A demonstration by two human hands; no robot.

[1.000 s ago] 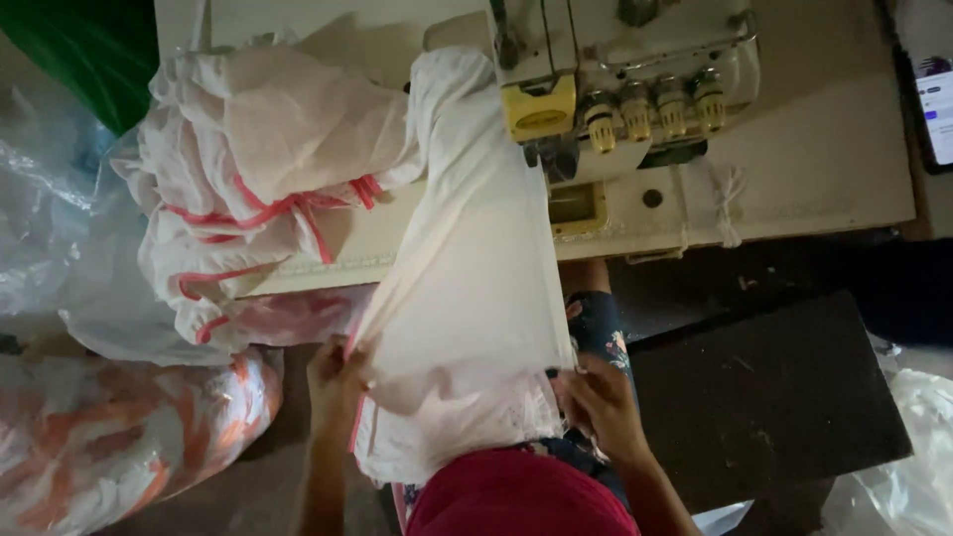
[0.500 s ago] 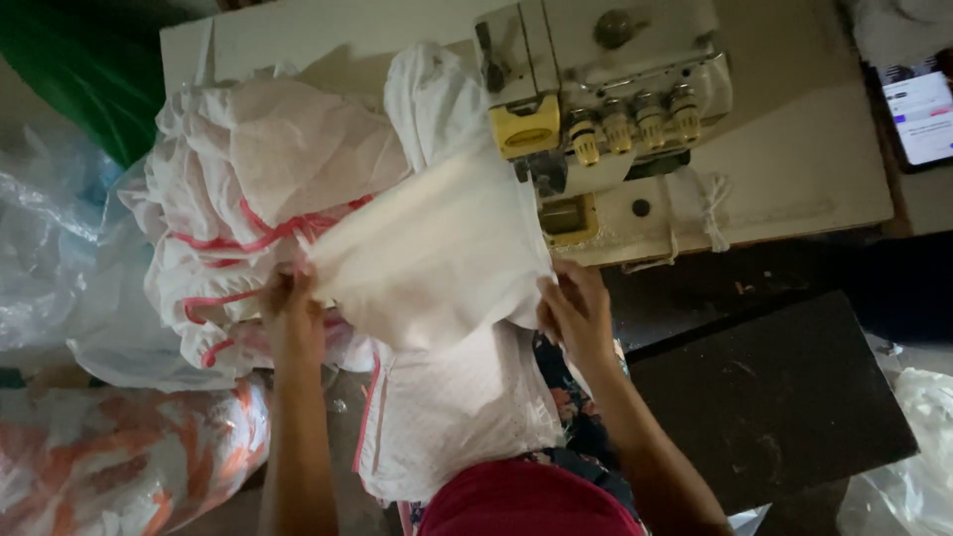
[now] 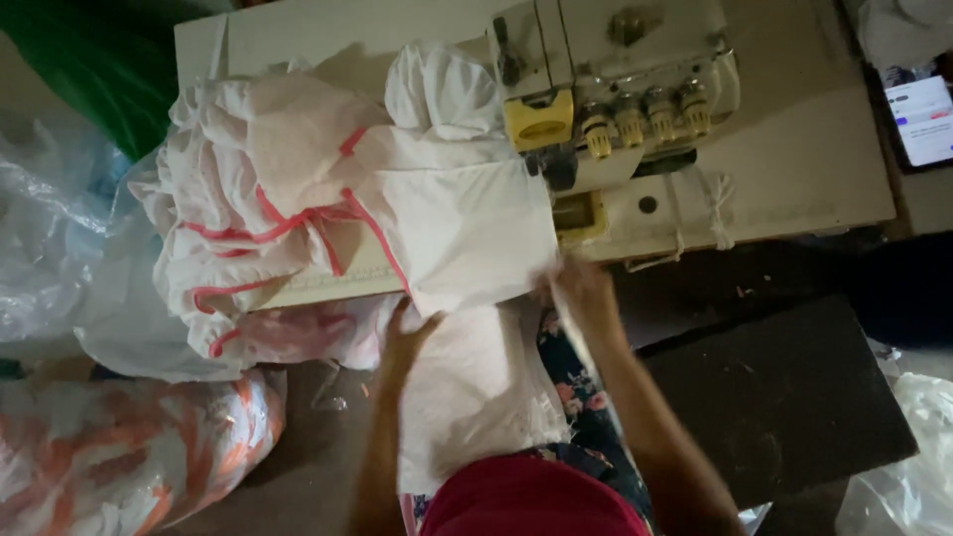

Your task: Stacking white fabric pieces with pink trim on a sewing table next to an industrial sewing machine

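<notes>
White fabric piece: thin, light, floppy, no stiffness, so it'll sag and fold wherever unsupported. Prob. low-slip woven/nonwoven surface, not fragile, but edges shift easily. Best hold, judging by the frame: near edge, both corners, kept taut so it lies flat on the worktop.

Position: the piece lies flat at frame centre, spread on the worktop just left of the serger-type sewing machine, its right edge touching the machine's base. Lower edge overhangs the worktop front, toward the hands.

Left hand: below the piece's lower-left corner, fingers spread mostly open, touching the hanging edge from beneath; no closed pinch visible. Right hand: at the lower-right corner, just under the machine, motion-blurred. It looks to be at the edge, but can't tell if it actually grips.

More white cloth drapes down over the lap, between the forearms.

Around: heap of white pieces w/ red trim at centre-left, touching the flat piece. Orange-white filled bag lower left. Clear plastic bag at left edge. Phone w/ lit screen upper right.
</notes>
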